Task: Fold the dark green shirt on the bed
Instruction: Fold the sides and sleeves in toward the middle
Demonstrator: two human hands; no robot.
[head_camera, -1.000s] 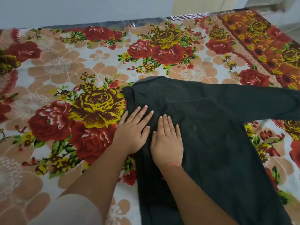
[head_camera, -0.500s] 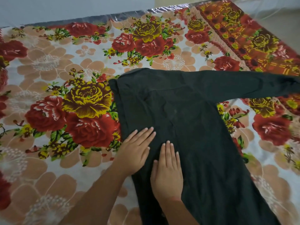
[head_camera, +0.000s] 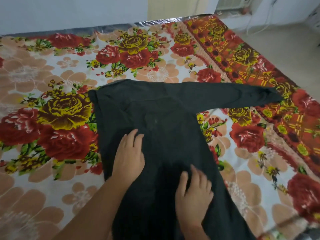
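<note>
1. Both our hands have moved apart since half a second ago: they lay side by side near the left edge of the cloth, and now the left hand (head_camera: pixel 130 154) stays toward that edge while the right hand (head_camera: pixel 194 193) has gone lower and to the right
2. We see the dark green shirt (head_camera: pixel 164 135) flat on the bed (head_camera: pixel 52 75), on the flowered bedsheet (head_camera: pixel 155 54), directly in front of us and under both palms
3. Its long axis runs from our body away toward the wall; one sleeve (head_camera: pixel 233 97) stretches out to the right, almost across this axis, and its cuff reaches the red border
4. On the left side the cloth looks already turned in (we judge this from the straight edge only)
5. Both hands are spread flat, fingers open, pressing on the cloth; they pinch nothing
6. The right hand is nearer to the free sleeve, so we think it is the natural one to bring the sleeve over the body
</note>
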